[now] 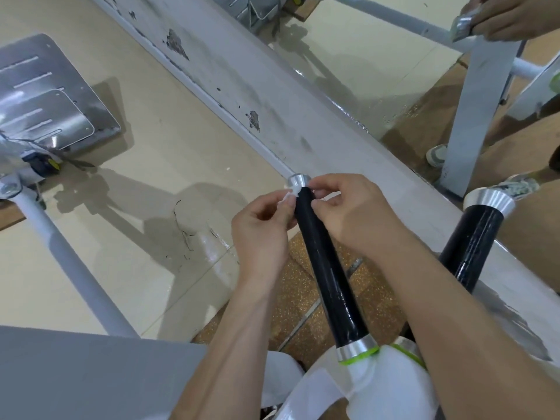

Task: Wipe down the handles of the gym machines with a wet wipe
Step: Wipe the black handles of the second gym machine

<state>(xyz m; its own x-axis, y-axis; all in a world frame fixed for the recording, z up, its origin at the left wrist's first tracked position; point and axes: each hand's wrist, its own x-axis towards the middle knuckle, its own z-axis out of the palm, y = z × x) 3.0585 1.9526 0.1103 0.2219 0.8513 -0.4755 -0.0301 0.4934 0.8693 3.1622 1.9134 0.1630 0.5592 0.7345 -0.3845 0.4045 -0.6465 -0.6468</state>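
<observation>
A black handle with silver end caps rises from the white machine frame at bottom centre. Around its top, just under the silver cap, sits a small white wet wipe. My left hand pinches the wipe's left end against the grip. My right hand pinches the right end on the other side, where most of the wipe is hidden by fingers. A second black handle stands to the right, untouched.
A long white machine beam runs diagonally behind the handles. A metal foot plate lies at the left on the pale floor. Another person's hand holds a silver-capped handle at top right; shoes stand near a white post.
</observation>
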